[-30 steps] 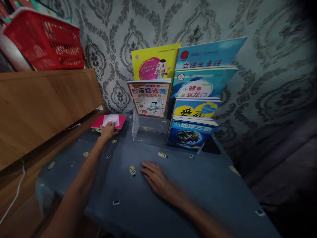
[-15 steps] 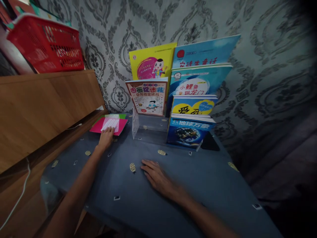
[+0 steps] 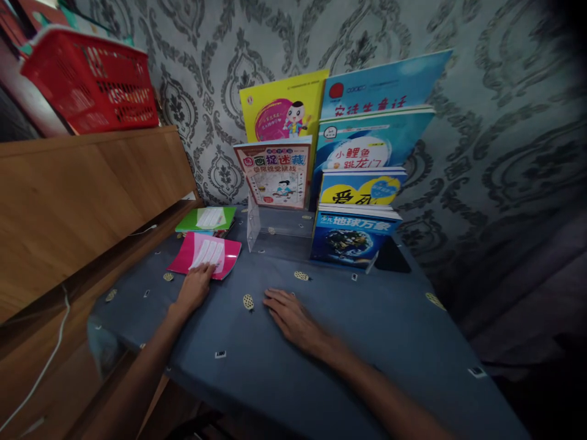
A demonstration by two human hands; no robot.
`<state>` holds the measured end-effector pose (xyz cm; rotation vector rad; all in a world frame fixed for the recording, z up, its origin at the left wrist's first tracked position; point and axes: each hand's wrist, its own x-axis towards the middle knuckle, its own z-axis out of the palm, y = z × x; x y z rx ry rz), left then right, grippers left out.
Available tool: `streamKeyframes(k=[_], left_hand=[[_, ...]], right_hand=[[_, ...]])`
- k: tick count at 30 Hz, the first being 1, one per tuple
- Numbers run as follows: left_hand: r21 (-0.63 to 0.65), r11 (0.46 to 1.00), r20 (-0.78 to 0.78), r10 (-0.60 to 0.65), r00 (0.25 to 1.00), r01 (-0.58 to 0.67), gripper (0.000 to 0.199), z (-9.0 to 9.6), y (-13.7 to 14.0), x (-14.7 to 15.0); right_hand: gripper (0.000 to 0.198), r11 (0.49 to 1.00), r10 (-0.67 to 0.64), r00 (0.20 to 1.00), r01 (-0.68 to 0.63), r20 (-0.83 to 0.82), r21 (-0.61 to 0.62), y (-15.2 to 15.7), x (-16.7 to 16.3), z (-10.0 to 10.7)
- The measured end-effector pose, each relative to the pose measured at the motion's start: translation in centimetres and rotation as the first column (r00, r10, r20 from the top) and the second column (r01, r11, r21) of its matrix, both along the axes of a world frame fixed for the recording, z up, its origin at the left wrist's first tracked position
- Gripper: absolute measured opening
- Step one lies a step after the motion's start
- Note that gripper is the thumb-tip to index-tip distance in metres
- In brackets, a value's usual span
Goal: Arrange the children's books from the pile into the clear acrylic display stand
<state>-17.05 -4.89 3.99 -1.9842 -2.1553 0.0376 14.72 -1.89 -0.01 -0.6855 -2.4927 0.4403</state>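
A pink book (image 3: 183,252) with a white label lies at the left of the table, its right side slightly curved. My left hand (image 3: 197,286) is closed at its near edge, fingers on the cover; the thumb's grip is hard to see. Just behind it, a green book (image 3: 226,216) with a similar label tops a small pile. My right hand (image 3: 293,319) rests palm down on the cloth, fingers stretched out and holding nothing. Beyond my hands stands a clear book rack (image 3: 253,229), with a brown-bordered picture book (image 3: 279,177) in its left column.
The rack's right column holds several blue-toned books, the earth book (image 3: 346,238) in front. A yellow book (image 3: 270,98) stands at the back left. A dark flat object (image 3: 393,256) lies beside the rack. A red basket (image 3: 92,85) sits on the wooden cabinet (image 3: 92,195).
My left hand has drawn the pink book towards me off the pile, uncovering the green book. My right hand has stayed nearly still. The view has shifted slightly.
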Motion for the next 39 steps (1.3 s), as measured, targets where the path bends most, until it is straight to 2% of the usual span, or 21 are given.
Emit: streamKeyframes(k=[3, 6, 8, 11, 12, 14, 15, 17, 18, 20, 25, 31, 39], left_hand=[[-0.036, 0.999, 0.009, -0.015, 1.0, 0.015, 0.054, 0.3, -1.4, 1.2], [-0.103, 0.993, 0.084, -0.057, 0.995, 0.066, 0.05, 1.2, -2.6, 1.9], [-0.154, 0.979, 0.206, -0.1, 0.974, 0.133, 0.049, 1.9, -2.9, 1.5], [-0.196, 0.958, 0.46, -0.097, 0.882, 0.208, 0.054, 2.9, -2.3, -0.7], [-0.172, 0.97, 0.512, -0.061, 0.857, 0.172, 0.057, 3.0, -1.8, -1.7], [-0.054, 0.999, 0.463, 0.026, 0.886, -0.001, 0.062, 2.7, -0.6, -3.6], [0.005, 0.992, 0.401, 0.114, 0.909, -0.126, 0.062, 2.4, 0.0, -4.4], [0.016, 0.951, 0.31, 0.29, 0.906, -0.31, 0.063, 1.4, 1.0, -5.5], [0.0, 0.934, 0.278, 0.343, 0.897, -0.357, 0.063, 0.9, 1.3, -5.9], [-0.028, 0.926, 0.237, 0.372, 0.897, -0.377, 0.061, -0.1, 1.6, -6.1], [-0.001, 0.961, 0.206, 0.272, 0.94, -0.278, 0.059, -1.3, 0.9, -5.4], [0.075, 0.982, 0.232, 0.154, 0.961, -0.176, 0.058, -2.5, 0.0, -1.7], [0.248, 0.969, 0.328, -0.099, 0.939, 0.016, 0.051, -4.3, 0.2, 5.1]], right_hand=[[0.034, 1.0, -0.006, 1.0, 0.006, -0.029, 0.015, 0.0, 0.0, 0.0], [0.033, 1.0, -0.002, 0.999, 0.002, -0.039, 0.011, 0.0, 0.0, 0.2], [0.033, 1.0, -0.009, 0.999, 0.009, -0.047, 0.002, -0.1, 0.0, 0.3], [0.034, 1.0, -0.008, 0.999, 0.007, -0.053, -0.006, -0.1, 0.0, 0.5], [0.034, 1.0, -0.002, 0.999, 0.002, -0.05, -0.007, -0.1, 0.0, 0.5], [0.033, 1.0, 0.003, 0.999, -0.003, -0.048, -0.009, -0.1, 0.1, 0.4], [0.033, 1.0, 0.003, 0.999, -0.003, -0.05, -0.007, -0.1, 0.1, 0.4], [0.032, 1.0, 0.0, 0.999, -0.001, -0.054, -0.004, -0.1, 0.1, 0.3], [0.032, 1.0, 0.004, 0.998, -0.004, -0.055, -0.001, -0.1, 0.1, 0.2], [0.032, 1.0, 0.003, 0.998, -0.002, -0.062, 0.004, -0.2, 0.1, 0.2], [0.031, 0.999, -0.006, 0.99, 0.011, -0.144, 0.033, -0.1, -0.1, 0.3], [0.03, 0.996, 0.031, 0.969, -0.01, -0.244, 0.086, -0.7, -0.1, 1.4], [0.029, 0.989, 0.068, 0.994, -0.055, -0.09, 0.139, -2.1, -0.1, 2.5]])
